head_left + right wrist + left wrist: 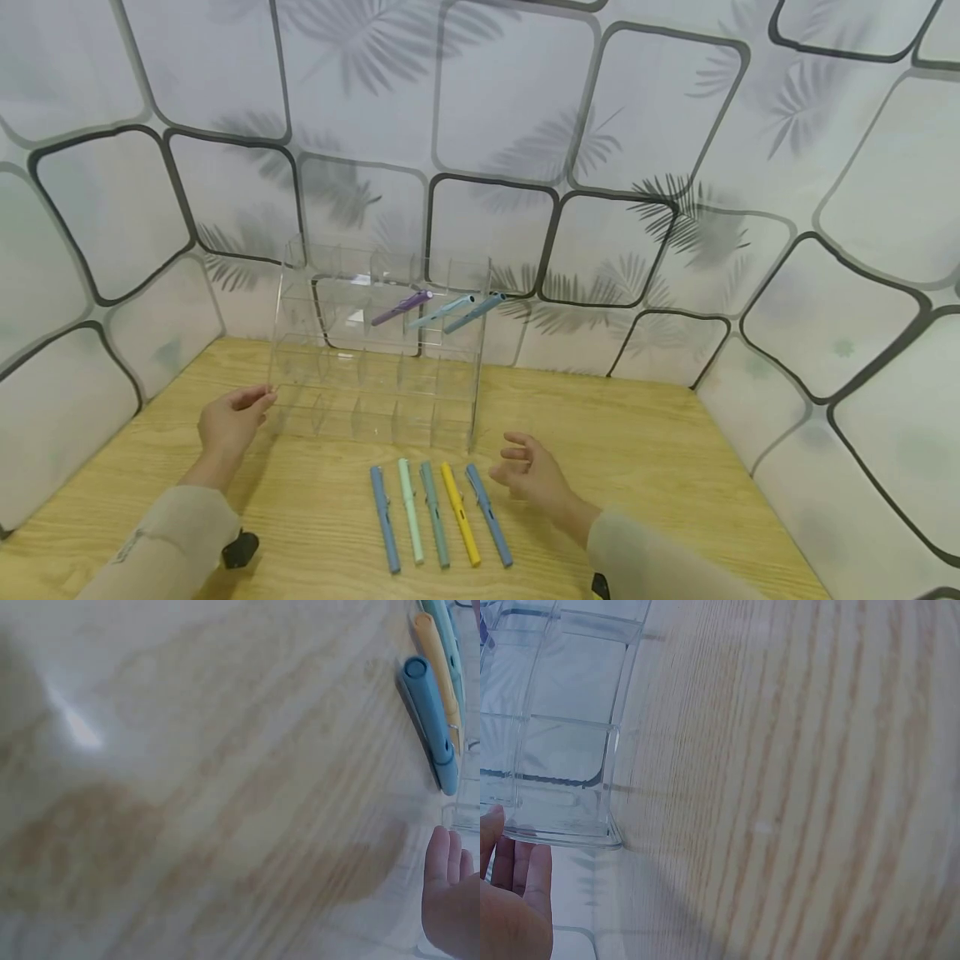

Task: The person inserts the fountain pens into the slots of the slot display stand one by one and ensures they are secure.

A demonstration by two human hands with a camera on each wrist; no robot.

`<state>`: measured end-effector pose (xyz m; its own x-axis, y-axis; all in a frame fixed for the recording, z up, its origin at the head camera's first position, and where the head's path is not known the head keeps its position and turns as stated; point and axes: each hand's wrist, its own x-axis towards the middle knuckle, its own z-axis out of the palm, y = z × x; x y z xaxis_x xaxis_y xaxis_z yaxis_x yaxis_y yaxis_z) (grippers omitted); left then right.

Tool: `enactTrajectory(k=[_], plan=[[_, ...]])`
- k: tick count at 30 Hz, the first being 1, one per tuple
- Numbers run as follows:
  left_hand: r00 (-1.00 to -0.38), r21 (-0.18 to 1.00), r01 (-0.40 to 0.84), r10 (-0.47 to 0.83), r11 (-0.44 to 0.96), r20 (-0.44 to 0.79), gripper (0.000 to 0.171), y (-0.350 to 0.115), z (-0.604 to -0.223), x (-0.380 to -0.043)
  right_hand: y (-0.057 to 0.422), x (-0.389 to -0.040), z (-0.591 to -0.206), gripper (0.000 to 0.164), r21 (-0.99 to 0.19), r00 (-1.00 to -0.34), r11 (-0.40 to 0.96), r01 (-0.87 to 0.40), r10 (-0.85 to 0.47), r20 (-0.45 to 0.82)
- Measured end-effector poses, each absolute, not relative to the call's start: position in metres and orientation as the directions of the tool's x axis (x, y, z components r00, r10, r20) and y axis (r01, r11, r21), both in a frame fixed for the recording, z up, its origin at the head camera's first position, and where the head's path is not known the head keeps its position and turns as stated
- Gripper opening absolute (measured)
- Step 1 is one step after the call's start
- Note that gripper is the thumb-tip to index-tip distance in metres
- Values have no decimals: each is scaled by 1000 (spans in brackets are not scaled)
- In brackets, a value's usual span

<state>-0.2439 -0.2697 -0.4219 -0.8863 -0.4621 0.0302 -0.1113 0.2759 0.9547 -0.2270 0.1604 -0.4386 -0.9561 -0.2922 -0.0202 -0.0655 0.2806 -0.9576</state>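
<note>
A clear acrylic tiered display rack (375,421) stands on the table. My left hand (234,421) pinches its left side edge; in the left wrist view the thumb (490,825) and fingers (534,874) lie at that panel's edge. My right hand (536,477) is off the rack's right front corner, holding nothing, with fingers loosely bent. Nearest to it lies a blue capped pen (489,515). Beside that pen are a yellow pen (461,514), a grey-green pen (435,514), a mint pen (411,510) and another blue pen (385,518), roughly side by side.
On an upper tier of the rack, a purple pen (401,308), a light blue pen (441,312) and a grey-blue pen (474,313) rest at a slant. Patterned fabric walls (495,125) enclose the wooden table (622,433) at the back and both sides.
</note>
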Motion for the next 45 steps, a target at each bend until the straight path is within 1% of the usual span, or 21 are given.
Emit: enactTrajectory(k=[8,13,17,22,28,31,34,37,39,42,45], plan=[[-886,955,-94,-462,280,48,41,-269,-419,-243,158,-216,-442,72,-959,-938,274,-71,-345,-29],[-882,958,-93,-468,271,47,41,-269,-419,-243,154,-215,-445,73,-957,-928,288,-43,-366,-69],[-884,958,-96,-466,269,43,42,-270,-420,-243,149,-214,-446,71,-936,-925,347,-54,-370,-84],[-884,957,-91,-465,274,49,42,-270,-420,-243,142,-213,-446,71,-888,-938,453,-81,-335,-86],[-883,958,-87,-466,273,52,41,-270,-421,-243,134,-212,-443,63,-847,-948,526,-80,-303,-98],[-883,959,-91,-468,267,46,42,-270,-421,-243,132,-214,-442,60,-837,-947,544,-64,-298,-121],[-881,961,-93,-471,261,43,42,-270,-422,-243,132,-218,-441,59,-835,-944,551,-17,-283,-168],[-882,962,-93,-470,255,39,42,-270,-422,-243,134,-221,-440,59,-846,-937,532,31,-280,-210],[-883,962,-96,-467,256,36,42,-270,-421,-243,136,-221,-438,60,-870,-926,487,73,-290,-240],[-885,959,-98,-465,265,38,42,-269,-421,-243,140,-221,-431,64,-916,-886,362,170,-351,-303],[-883,958,-94,-468,271,45,41,-269,-420,-243,145,-223,-426,66,-938,-839,229,259,-427,-336]])
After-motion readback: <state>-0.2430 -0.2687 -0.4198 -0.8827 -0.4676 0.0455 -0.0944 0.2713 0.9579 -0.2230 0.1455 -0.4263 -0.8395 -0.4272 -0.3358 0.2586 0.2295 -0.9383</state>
